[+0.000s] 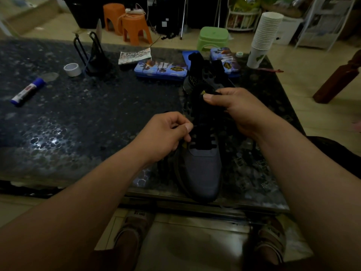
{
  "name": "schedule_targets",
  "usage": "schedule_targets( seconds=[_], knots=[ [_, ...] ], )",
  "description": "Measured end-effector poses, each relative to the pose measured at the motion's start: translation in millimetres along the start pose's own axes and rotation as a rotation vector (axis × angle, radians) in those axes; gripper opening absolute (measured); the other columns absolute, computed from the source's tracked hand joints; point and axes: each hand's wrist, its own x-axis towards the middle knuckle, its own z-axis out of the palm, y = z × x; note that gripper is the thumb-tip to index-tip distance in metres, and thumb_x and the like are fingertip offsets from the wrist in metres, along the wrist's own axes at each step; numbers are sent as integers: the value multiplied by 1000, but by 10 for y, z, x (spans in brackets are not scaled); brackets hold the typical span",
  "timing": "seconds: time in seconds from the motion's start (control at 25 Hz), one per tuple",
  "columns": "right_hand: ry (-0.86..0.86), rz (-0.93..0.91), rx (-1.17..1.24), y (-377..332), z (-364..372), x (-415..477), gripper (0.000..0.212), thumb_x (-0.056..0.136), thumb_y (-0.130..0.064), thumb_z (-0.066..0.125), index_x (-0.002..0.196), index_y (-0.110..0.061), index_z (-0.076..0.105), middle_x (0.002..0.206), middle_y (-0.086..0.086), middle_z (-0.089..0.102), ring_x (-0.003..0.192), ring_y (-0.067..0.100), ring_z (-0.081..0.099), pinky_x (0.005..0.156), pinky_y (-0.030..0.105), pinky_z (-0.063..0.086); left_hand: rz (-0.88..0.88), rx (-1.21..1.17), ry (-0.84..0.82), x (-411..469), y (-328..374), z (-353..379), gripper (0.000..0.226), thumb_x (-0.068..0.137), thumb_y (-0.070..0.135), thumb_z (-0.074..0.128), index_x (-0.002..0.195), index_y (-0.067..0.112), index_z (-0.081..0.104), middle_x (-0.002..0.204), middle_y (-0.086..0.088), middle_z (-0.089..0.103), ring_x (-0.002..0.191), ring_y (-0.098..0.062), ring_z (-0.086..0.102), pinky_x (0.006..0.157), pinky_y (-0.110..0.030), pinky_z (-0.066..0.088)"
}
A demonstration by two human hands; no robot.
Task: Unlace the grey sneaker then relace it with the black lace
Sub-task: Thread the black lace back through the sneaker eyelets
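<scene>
Resting lengthwise on the dark speckled table, the grey sneaker has its toe just at the near edge, pointing toward the person, and its heel toward the far side. The black lace crosses the lowest eyelets above the grey toe cap; higher up, the lacing is too dark to make out. The left hand sits against the sneaker's left side with its fingers curled in, and its thumb and forefinger pinch a strand of the black lace beside the left row of eyelets. The right hand is further up the sneaker and grips the black tongue, with the thumb pressed on its front just below a small yellow logo and the other fingers wrapped behind it. On the left part of the table lie a glue stick with a blue cap and, beyond it, a roll of white tape just beside a black wire stand. Behind the sneaker are 2 blue printed tins, 1 on each side of its heel, with a printed card near the left one. A tall stack of paper cups stands at the far right corner. On the floor beyond are 2 orange stools and 1 green stool. Below the table edge, the person's 2 feet in sandals rest on the pale floor.
</scene>
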Motion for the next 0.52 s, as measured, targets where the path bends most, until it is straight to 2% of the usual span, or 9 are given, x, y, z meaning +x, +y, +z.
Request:
schedule_targets(
  seconds=[0.12, 0.24, 0.32, 0.44, 0.52],
  knots=[
    [20, -4, -12, -4, 10, -13, 8, 95, -14, 72, 97, -8, 76, 86, 3, 80, 80, 15, 77, 66, 22, 57, 10, 20, -16, 18, 11, 12, 13, 104, 15, 61, 94, 9, 68, 76, -4, 72, 54, -15, 47, 58, -31, 42],
    [31, -4, -23, -3, 24, -14, 12, 95, -15, 72, 99, -5, 76, 87, 6, 79, 80, 17, 77, 67, 22, 58, 26, 10, -92, 10, 22, 20, 12, 103, 16, 62, 94, 14, 69, 75, -3, 72, 56, -14, 50, 57, -24, 45],
    [38, -10, -28, 3, 48, -7, 12, 95, -15, 72, 99, -4, 76, 86, 6, 79, 79, 16, 77, 66, 21, 57, 25, 2, -74, 13, 26, 43, 12, 103, 15, 62, 94, 12, 69, 74, -4, 71, 54, -13, 51, 53, -21, 44],
    [38, 0, -2, 1, 56, -11, 13, 95, -14, 72, 101, -4, 76, 88, 6, 80, 81, 17, 77, 67, 21, 57, -2, 1, -9, 16, 22, 42, 15, 104, 15, 60, 93, 9, 67, 72, -2, 71, 51, -13, 50, 52, -24, 43],
    [40, 15, 30, 3, 40, -26, 18, 96, -14, 71, 106, 0, 75, 89, 6, 80, 80, 16, 77, 66, 21, 58, -17, 35, -29, 18, 8, 29, 16, 106, 18, 58, 94, 10, 66, 72, -2, 71, 52, -14, 50, 53, -27, 43]
  ],
)
